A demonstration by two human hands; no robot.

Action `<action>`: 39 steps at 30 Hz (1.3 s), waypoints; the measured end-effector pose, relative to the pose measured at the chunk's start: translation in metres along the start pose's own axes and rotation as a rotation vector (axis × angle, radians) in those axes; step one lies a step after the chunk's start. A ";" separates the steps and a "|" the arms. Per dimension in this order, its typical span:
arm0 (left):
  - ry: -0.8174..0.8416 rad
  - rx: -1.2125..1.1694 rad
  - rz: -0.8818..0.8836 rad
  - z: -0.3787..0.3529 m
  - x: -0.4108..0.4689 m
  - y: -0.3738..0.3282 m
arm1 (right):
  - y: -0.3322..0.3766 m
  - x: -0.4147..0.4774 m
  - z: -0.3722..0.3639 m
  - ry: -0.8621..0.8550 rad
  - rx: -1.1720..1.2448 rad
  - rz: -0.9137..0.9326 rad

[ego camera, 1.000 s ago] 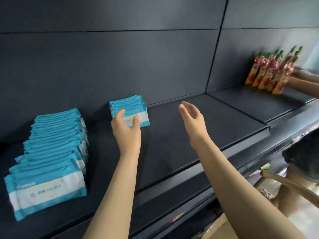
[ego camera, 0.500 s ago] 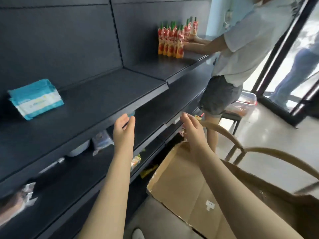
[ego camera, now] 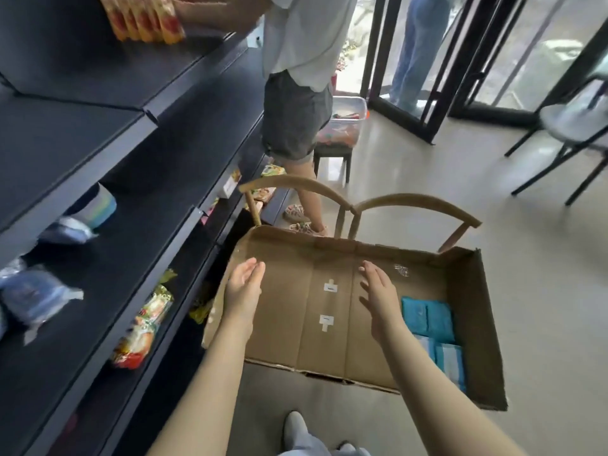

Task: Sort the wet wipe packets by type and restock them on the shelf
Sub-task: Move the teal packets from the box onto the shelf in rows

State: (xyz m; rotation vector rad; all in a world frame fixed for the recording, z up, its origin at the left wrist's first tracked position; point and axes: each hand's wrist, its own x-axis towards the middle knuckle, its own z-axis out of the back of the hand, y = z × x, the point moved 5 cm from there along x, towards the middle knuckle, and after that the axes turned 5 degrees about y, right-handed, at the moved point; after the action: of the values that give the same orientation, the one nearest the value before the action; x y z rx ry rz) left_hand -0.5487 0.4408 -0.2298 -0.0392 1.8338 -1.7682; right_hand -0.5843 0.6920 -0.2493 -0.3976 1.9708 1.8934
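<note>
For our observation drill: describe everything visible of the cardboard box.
The cardboard box is brown, shallow and open-topped, with creased walls. Two white stickers mark its mostly bare floor; teal wipe packets lie at its right end. It sits beside dark shelves, before a wooden chair back. The left hand and right hand reach open over it.

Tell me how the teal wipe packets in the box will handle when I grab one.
Probably soft and bendy: the teal packets look like puffy film pouches, not rigid cartons. Likely a bit slick, since the wrap looks smooth. They lie flat in the cardboard box, so rolling seems unlikely.
</note>
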 end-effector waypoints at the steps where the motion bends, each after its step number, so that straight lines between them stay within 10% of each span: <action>1: 0.019 0.021 0.031 -0.009 0.003 0.011 | -0.010 0.003 0.011 -0.034 0.008 -0.026; 15: 0.376 0.342 0.366 -0.153 0.014 0.125 | -0.109 0.052 0.162 -0.305 0.083 -0.344; 39: 0.430 0.513 0.693 -0.418 0.103 0.324 | -0.248 0.269 0.312 -0.264 -0.165 -0.561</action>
State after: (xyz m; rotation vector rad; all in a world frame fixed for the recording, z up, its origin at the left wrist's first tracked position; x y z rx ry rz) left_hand -0.6909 0.8153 -0.5897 1.1074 1.3304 -1.7250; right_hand -0.6877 1.0048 -0.5989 -0.6326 1.3562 1.6412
